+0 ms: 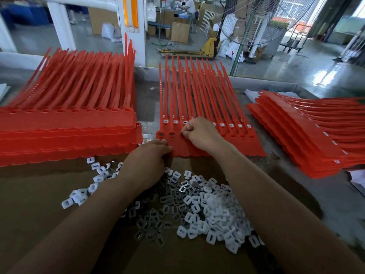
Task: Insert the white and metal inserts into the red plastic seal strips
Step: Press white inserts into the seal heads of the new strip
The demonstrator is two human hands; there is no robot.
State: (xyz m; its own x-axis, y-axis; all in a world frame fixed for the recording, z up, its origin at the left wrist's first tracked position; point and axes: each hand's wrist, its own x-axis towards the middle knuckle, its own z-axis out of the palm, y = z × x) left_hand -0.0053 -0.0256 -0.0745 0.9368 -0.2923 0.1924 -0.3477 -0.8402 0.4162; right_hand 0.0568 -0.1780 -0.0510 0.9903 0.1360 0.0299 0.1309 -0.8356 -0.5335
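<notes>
A joined row of red seal strips (237, 139) lies in the middle of the table, tails pointing away. White inserts sit in its upper row of sockets, and dark metal inserts fill the two leftmost lower sockets. My right hand (199, 133) pinches a small metal insert at the third lower socket. My left hand (150, 157) rests with curled fingers on the near left edge of the row; whether it holds anything is hidden. Loose white inserts (217, 212) and metal inserts (158, 214) lie heaped on brown cardboard (39, 194) in front.
A tall stack of red strips (67, 123) stands at the left. Another fanned stack (308, 139) lies at the right. Beyond the table are a pedestal fan (262, 18), a yellow pallet jack (209, 46), cardboard boxes and a white pillar (130, 26).
</notes>
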